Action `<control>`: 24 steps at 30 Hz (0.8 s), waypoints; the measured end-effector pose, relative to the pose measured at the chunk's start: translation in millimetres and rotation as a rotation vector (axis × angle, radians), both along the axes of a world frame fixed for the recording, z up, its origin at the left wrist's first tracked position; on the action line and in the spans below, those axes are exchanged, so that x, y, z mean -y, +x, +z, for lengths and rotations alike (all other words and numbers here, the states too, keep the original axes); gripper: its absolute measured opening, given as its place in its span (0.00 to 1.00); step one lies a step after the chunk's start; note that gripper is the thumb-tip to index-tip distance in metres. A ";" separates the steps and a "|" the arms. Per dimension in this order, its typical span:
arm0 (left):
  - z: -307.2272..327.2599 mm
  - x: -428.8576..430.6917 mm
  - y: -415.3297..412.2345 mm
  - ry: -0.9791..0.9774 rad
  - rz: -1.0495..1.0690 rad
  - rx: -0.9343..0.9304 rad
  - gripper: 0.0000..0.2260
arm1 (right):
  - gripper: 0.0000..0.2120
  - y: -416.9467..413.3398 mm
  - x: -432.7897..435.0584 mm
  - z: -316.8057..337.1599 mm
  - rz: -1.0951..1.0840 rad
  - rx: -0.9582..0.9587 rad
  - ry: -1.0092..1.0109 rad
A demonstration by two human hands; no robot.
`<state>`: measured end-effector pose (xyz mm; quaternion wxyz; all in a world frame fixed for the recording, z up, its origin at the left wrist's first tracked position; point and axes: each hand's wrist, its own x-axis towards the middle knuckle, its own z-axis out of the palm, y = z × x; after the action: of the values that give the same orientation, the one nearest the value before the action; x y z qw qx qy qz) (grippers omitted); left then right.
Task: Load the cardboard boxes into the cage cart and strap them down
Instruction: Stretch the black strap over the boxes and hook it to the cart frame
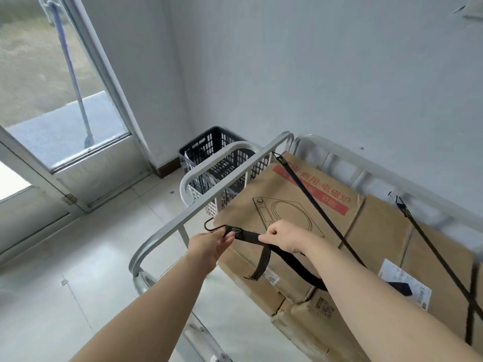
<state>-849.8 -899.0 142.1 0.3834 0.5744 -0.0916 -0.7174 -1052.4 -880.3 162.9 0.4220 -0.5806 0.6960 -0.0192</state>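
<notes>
Black strap [247,235] is gripped near its hook [208,226] by the left hand [209,245] and pinched further along by the right hand [283,239]. Cardboard boxes [274,205] are stacked inside the cage cart [209,203].

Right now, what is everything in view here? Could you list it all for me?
cardboard boxes: at least three, brown, stacked in the cart
cage cart: one, grey metal, around the boxes
straps: three, black; two hooked to the cart's rails, one held
crate: one, black, in the corner
basket: one, white, between crate and cart
mop: one, blue handle, outside the glass door
left hand: holds the loose strap's hook end
right hand: pinches that strap further back
</notes>
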 end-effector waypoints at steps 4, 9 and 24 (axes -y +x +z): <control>-27.3 32.0 -2.5 0.080 0.018 0.027 0.11 | 0.17 -4.1 30.9 -20.9 -0.038 0.016 0.006; -57.3 68.4 -11.5 0.130 0.061 0.069 0.12 | 0.18 -5.8 69.3 -51.6 -0.061 -0.007 0.016; -106.3 136.5 -35.2 0.132 0.170 0.096 0.03 | 0.21 -9.3 127.8 -98.0 -0.169 0.055 -0.066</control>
<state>-885.0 -1035.6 35.8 0.3994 0.6376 -0.0135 -0.6586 -1061.7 -1008.1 64.9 0.4185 -0.5327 0.7296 -0.0934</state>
